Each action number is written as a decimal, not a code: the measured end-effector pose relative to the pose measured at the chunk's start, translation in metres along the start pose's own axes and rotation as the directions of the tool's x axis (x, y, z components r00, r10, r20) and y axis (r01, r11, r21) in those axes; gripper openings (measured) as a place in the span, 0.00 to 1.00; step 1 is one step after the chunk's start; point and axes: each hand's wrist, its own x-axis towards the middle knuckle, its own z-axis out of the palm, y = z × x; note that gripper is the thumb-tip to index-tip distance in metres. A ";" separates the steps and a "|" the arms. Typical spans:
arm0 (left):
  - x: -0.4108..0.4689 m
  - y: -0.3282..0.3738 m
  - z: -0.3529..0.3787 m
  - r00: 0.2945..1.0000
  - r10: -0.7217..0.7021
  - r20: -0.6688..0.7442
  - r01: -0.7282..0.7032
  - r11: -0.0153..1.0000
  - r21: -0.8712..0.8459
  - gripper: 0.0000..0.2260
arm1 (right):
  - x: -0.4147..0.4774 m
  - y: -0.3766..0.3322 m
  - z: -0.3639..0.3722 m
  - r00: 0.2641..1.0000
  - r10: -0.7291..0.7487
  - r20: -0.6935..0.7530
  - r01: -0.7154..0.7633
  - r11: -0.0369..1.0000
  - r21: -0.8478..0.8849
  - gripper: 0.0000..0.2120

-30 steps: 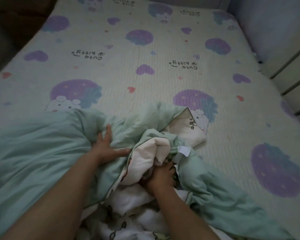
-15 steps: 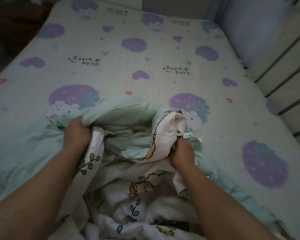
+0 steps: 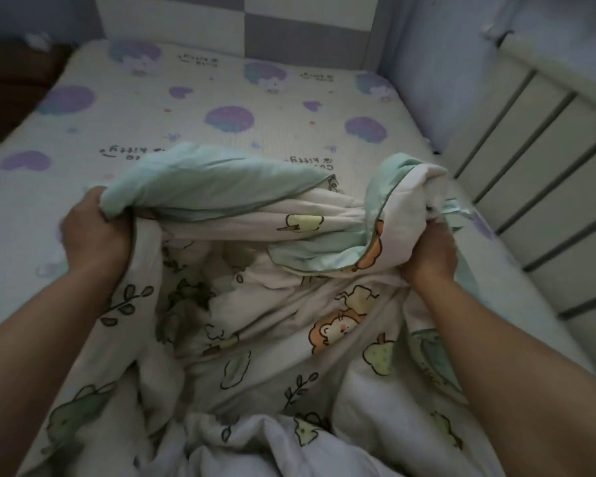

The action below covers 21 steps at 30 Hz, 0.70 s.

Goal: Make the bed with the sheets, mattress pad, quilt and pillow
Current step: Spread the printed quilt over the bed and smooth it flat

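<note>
A quilt (image 3: 255,304), mint green on one face and white with cartoon animals and leaves on the other, is bunched in front of me on the bed. My left hand (image 3: 93,232) grips its green edge at the left. At the right, my right hand (image 3: 430,249) clutches a folded corner of it. The stretch of quilt between my hands is lifted off the bed. Beneath lies the mattress pad (image 3: 221,84), pale with purple blobs and small lettering, spread flat to the head of the bed. No pillow is in view.
A grey and white checked headboard panel (image 3: 289,25) stands at the far end. A white slatted rail (image 3: 530,160) runs along the right side, with a blue wall above it. Dark furniture (image 3: 11,80) sits past the bed's left edge.
Both hands have taken hold of the quilt, moved apart and lifted it, turning the printed white side up. The view has tilted up to show the headboard.
</note>
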 end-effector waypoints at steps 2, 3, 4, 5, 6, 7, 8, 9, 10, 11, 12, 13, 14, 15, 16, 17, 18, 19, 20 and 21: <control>0.000 -0.012 0.012 0.995 -0.103 0.001 0.103 0.992 0.074 0.11 | -0.003 0.013 0.005 0.991 0.059 0.117 -0.056 0.998 -0.030 0.17; 0.002 -0.029 0.024 0.987 -0.157 0.040 0.151 0.981 0.120 0.11 | -0.006 0.024 0.011 0.979 0.096 0.180 -0.093 0.995 -0.030 0.19; 0.007 -0.063 0.039 0.977 -0.191 0.090 0.176 0.972 0.158 0.12 | -0.013 0.033 0.016 0.968 0.123 0.217 -0.115 0.992 -0.047 0.20; 0.018 -0.112 0.062 0.969 -0.207 0.137 0.177 0.963 0.204 0.16 | -0.019 0.044 0.027 0.960 0.128 0.247 -0.114 0.991 -0.071 0.22; 0.020 -0.143 0.076 0.960 -0.215 0.177 0.164 0.950 0.265 0.19 | -0.026 0.053 0.034 0.947 0.129 0.292 -0.108 0.990 -0.090 0.24; 0.014 -0.149 0.082 0.943 -0.249 0.221 0.172 0.933 0.317 0.22 | -0.032 0.060 0.045 0.927 0.117 0.357 -0.097 0.993 -0.075 0.28; -0.003 -0.135 0.077 0.920 -0.275 0.281 0.172 0.924 0.340 0.24 | -0.040 0.064 0.058 0.883 0.117 0.455 -0.104 0.993 -0.053 0.33; -0.024 -0.102 0.065 0.911 -0.282 0.301 0.161 0.915 0.371 0.27 | -0.045 0.067 0.072 0.828 0.090 0.553 -0.098 0.995 -0.015 0.42; -0.048 -0.066 0.057 0.909 -0.259 0.328 0.131 0.922 0.364 0.33 | -0.051 0.070 0.089 0.761 0.058 0.646 -0.080 0.997 0.004 0.53; -0.062 -0.043 0.055 0.889 -0.238 0.390 0.094 0.931 0.353 0.40 | -0.061 0.065 0.097 0.701 0.038 0.712 -0.062 0.998 0.008 0.66; -0.071 -0.026 0.060 0.868 -0.212 0.449 0.048 0.936 0.348 0.47 | -0.068 0.059 0.101 0.638 0.055 0.768 -0.062 0.998 -0.020 0.74; -0.079 -0.018 0.069 0.848 -0.158 0.506 -0.039 0.933 0.357 0.52 | -0.076 0.052 0.100 0.571 0.085 0.817 -0.057 0.996 -0.063 0.76; -0.085 -0.016 0.079 0.828 -0.100 0.552 -0.128 0.925 0.358 0.56 | -0.085 0.046 0.098 0.522 0.104 0.847 -0.039 0.994 -0.098 0.76; -0.087 -0.018 0.093 0.818 -0.059 0.572 -0.183 0.916 0.356 0.58 | -0.091 0.042 0.100 0.501 0.109 0.858 -0.011 0.993 -0.120 0.74; -0.088 -0.016 0.102 0.818 -0.039 0.574 -0.219 0.902 0.373 0.59 | -0.097 0.035 0.095 0.502 0.109 0.858 0.021 0.990 -0.138 0.73; -0.089 -0.016 0.110 0.818 -0.010 0.575 -0.268 0.877 0.398 0.58 | -0.102 0.033 0.098 0.510 0.092 0.855 0.041 0.990 -0.131 0.72; -0.090 -0.016 0.119 0.822 0.043 0.567 -0.330 0.848 0.414 0.55 | -0.103 0.034 0.108 0.521 0.072 0.850 0.040 0.993 -0.109 0.73; -0.090 -0.014 0.125 0.821 0.102 0.562 -0.385 0.825 0.413 0.52 | -0.104 0.035 0.114 0.531 0.083 0.843 0.018 0.994 -0.110 0.73; -0.089 -0.015 0.133 0.805 0.158 0.572 -0.441 0.804 0.398 0.48 | -0.104 0.036 0.122 0.534 0.099 0.840 0.011 0.992 -0.124 0.73; -0.086 -0.016 0.139 0.784 0.196 0.589 -0.491 0.777 0.395 0.43 | -0.105 0.039 0.131 0.543 0.112 0.832 0.022 0.989 -0.147 0.72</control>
